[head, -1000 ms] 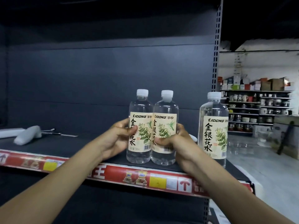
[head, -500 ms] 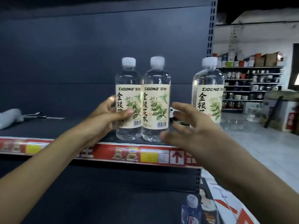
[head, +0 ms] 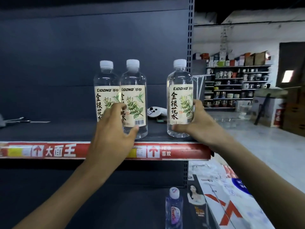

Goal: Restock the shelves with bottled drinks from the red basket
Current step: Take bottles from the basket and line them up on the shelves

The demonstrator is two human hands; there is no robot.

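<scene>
Here, left hand (head: 113, 131) clasps the touching pair (head: 130, 83) while right hand (head: 199, 124) grips the third bottle (head: 179, 96), best slid upright along the shelf (head: 66, 129) to meet them.

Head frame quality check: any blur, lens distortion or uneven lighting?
Head view: shelf back panel dim, the room at right brighter and hazy; head view: shelf upright looks slightly bowed by the wide-angle lens; head view: left hand motion-smeared, while the right bottle, gripped by the right hand, has a crisp label.
</scene>
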